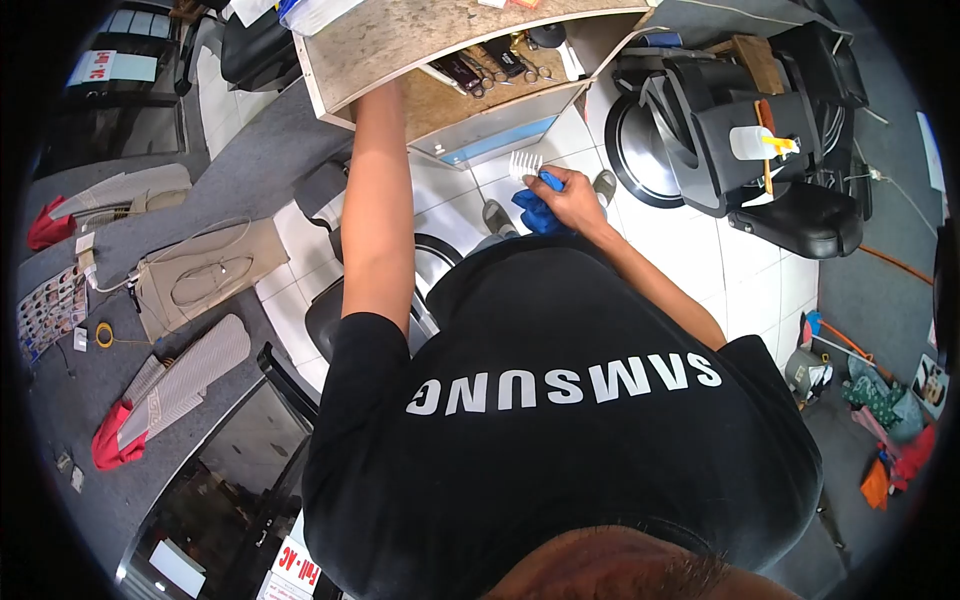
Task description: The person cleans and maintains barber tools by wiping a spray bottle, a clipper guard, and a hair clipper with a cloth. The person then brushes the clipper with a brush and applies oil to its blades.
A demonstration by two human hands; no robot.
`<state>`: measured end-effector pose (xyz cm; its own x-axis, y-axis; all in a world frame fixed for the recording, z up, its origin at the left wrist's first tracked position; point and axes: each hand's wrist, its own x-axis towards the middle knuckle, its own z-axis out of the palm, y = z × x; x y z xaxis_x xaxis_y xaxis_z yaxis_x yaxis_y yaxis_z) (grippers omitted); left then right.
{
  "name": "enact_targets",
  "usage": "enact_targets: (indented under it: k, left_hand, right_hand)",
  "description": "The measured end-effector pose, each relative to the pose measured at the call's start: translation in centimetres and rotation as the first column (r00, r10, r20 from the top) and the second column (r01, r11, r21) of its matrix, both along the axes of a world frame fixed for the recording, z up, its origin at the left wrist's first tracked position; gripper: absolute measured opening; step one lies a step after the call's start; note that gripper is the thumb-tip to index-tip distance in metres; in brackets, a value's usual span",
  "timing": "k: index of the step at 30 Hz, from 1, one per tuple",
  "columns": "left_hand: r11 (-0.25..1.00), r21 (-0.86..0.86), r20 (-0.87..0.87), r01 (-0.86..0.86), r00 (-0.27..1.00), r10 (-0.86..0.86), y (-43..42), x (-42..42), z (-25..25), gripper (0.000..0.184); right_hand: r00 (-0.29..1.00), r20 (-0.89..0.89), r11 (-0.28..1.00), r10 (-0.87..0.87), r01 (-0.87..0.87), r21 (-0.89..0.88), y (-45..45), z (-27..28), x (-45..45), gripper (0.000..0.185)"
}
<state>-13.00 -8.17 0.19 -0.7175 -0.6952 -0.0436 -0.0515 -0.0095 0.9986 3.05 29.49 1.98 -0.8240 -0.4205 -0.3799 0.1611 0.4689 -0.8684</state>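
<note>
My right hand (578, 203) is closed around something blue (551, 180) with a white, wide-toothed comb (525, 164) at its end. Whether the blue part is its handle I cannot tell. Crumpled blue material (536, 213) shows just below, beside the fingers. My left forearm (378, 200) reaches under the top of a wooden cabinet (440, 112). The left hand itself is hidden inside. To the right of that arm, on the same shelf, lie several scissors (488, 80) and dark cases (459, 72).
A black salon chair (700, 130) stands at right, with a white bottle with a yellow top (752, 143) on it. At left a grey counter (220, 150) carries a striped cloth (190, 380) and a cable. Cloths (885, 395) hang at far right.
</note>
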Motion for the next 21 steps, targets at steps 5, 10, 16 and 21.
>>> enact_targets:
  k: [5, 10, 16, 21]
  left_hand:
    - [0.982, -0.189, 0.005, 0.008, 1.000, -0.007, 1.0, 1.4, -0.9, 0.037]
    - [0.950, -0.312, 0.016, 0.024, 1.000, -0.020, 2.9, 3.5, -1.3, 0.038]
    - [0.969, -0.239, 0.128, 0.070, 0.991, -0.040, 7.3, 7.9, 5.1, 0.040]
    - [0.978, -0.206, 0.206, -0.028, 0.976, 0.071, 9.5, 11.3, 6.0, 0.037]
  right_hand:
    - [0.999, -0.042, 0.997, 0.032, -0.035, -0.068, -0.7, -1.7, 0.8, 0.033]
    - [0.995, -0.045, 0.994, 0.088, -0.090, -0.054, -0.9, -1.7, 0.7, 0.035]
    - [0.989, -0.032, 0.988, 0.146, -0.148, -0.036, -1.4, -1.2, -0.1, 0.028]
    - [0.998, -0.053, 0.986, 0.029, -0.038, -0.164, -2.2, -0.6, -0.9, 0.032]
